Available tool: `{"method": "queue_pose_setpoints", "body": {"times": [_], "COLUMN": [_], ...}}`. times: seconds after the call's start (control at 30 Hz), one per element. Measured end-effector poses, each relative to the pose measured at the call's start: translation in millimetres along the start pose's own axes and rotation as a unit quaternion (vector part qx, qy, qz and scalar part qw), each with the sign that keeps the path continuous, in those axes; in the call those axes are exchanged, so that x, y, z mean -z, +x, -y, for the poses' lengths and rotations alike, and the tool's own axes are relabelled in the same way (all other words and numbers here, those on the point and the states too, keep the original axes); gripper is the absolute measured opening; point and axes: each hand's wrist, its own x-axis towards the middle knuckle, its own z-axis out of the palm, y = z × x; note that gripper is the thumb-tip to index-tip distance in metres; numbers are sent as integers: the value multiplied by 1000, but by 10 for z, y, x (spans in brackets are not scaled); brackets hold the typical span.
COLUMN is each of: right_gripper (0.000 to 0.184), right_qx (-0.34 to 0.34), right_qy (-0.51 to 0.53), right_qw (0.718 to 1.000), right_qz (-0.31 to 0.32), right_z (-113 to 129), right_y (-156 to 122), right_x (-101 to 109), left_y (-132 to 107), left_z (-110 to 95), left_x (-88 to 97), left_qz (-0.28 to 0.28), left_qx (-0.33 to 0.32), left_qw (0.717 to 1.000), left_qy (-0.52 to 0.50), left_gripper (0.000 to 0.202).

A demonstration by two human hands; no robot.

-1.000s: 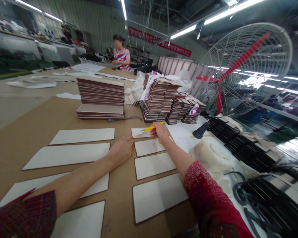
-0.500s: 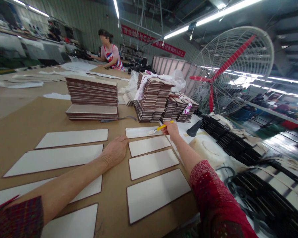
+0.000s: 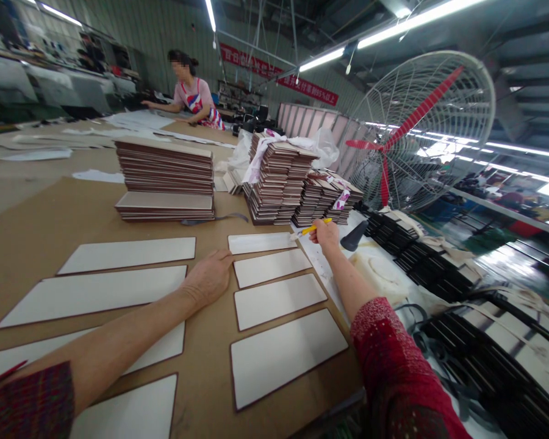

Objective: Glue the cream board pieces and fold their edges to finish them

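In my right hand (image 3: 326, 235) is a small brush (image 3: 308, 230) with a yellow handle, its white-coated tip at the right end of a narrow white panel (image 3: 258, 244). My left hand (image 3: 209, 278) lies palm down on the brown board, fingers stretched out, fingertips at that panel's left edge. Below the narrow panel lie three more dark-edged white panels, among them a middle one (image 3: 280, 300) and a large one (image 3: 288, 356). Several longer panels (image 3: 128, 255) lie in a column on the left, partly covered by my left forearm.
Behind the panels stand a stack of boards (image 3: 165, 177) and cloth-tied bundles (image 3: 281, 183). A dark cone-shaped object (image 3: 354, 236) and black bundles (image 3: 402, 250) are to the right, below a large caged fan (image 3: 421, 131). A co-worker (image 3: 194, 100) leans over the far table.
My right hand has moved the brush rightward along the narrow panel to its right end. My left hand stays at the panel's left edge. The co-worker's arm now reaches further left.
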Motion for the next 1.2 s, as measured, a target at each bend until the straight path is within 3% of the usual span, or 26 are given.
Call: {"method": "queue_pose_setpoints", "body": {"times": [0.17,0.33,0.53,0.7,0.93,1.2], "right_gripper": [25,27,24,26,31,28], "right_qx": [14,-5,-33,-42,-44,-35], "right_qy": [57,106,139,139,105,14], "right_qw": [998,990,976,971,972,980], "right_qz": [17,95,165,189,207,193], "right_z": [93,75,-34,-88,-150,-178], "right_y": [-325,-766,-1101,-1170,-1186,-1061], "right_x": [-38,-82,-232,-397,-549,-545], "left_y": [21,-81,-345,-425,-460,-466], "left_z": [-54,-323,-550,-515,-510,-525], "left_x": [172,433,371,253,224,224], "left_qz": [-11,27,38,18,5,-4], "left_qx": [-12,-92,-93,-60,-48,-53], "left_qw": [1000,995,994,997,997,997], "left_qy": [-3,-35,-47,-50,-55,-54], "left_gripper": [39,29,29,32,33,34]}}
